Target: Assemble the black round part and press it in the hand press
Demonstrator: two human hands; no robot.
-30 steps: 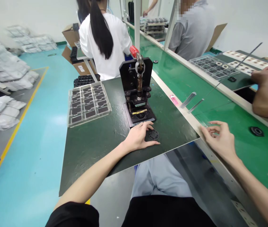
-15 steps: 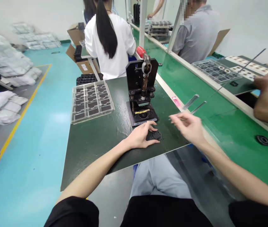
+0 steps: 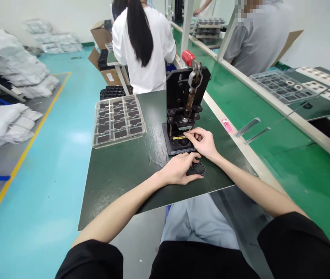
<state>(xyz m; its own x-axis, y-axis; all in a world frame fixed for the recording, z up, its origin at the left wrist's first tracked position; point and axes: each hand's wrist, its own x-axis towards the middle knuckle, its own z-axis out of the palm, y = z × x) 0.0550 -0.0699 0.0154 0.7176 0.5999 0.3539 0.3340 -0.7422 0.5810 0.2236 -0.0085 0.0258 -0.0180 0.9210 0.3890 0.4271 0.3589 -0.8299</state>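
A black hand press [image 3: 186,104] with a red handle [image 3: 188,57] stands on the dark green table, a yellow strip [image 3: 178,137] lying across its base. Just in front of it, my left hand [image 3: 180,169] rests on the table with thumb and fingers around the left side of a round black part [image 3: 199,168]. My right hand [image 3: 204,142] is at the right of the press base, near the yellow strip, its fingertips pinched together. Whatever they hold is too small to make out.
A clear tray [image 3: 119,120] of black parts lies at the table's left. Thin metal strips [image 3: 247,127] and a pink item [image 3: 227,126] are at the right, beside the green conveyor [image 3: 284,155]. Two people [image 3: 144,46] work beyond.
My right hand has moved left, from beside the metal strips to the press base. My left hand stays around the round part. The view has shifted slightly.
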